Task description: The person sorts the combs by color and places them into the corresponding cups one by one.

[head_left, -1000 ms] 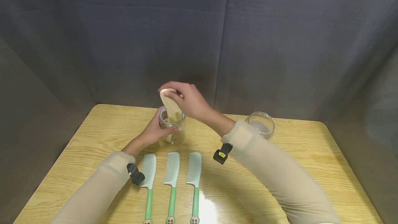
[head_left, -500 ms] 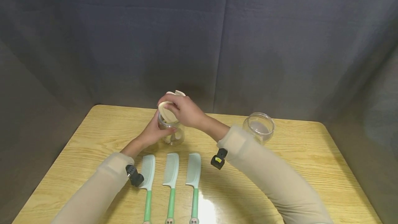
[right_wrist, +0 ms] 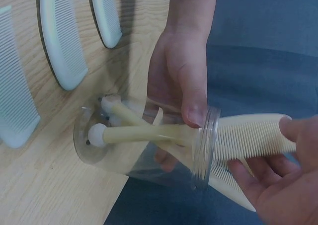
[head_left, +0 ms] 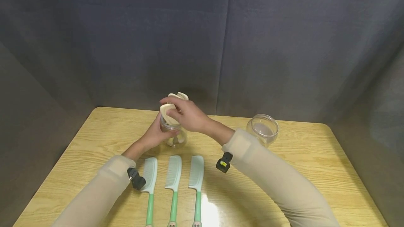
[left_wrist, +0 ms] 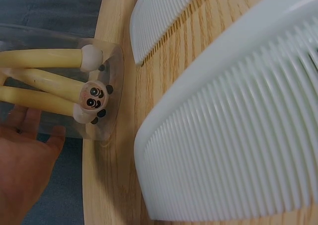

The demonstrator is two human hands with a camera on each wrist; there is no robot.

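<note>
Two arms in beige sleeves reach forward and angle inward, so the hands meet close together. The left hand (head_left: 155, 134) sits lower and slightly nearer the body, its fingers and thumb curled in a grip, thumb wrapped over the front. The right hand (head_left: 186, 113) is just above and beside it, wrist bent, fingers curved downward in a pinch, index finger stretched out over the left hand. A small black camera is strapped under each wrist.

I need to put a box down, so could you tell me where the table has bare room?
Bare wood lies right of the green combs, before the empty jar, and along the table's left edge. Around the held jar it is crowded.
</note>
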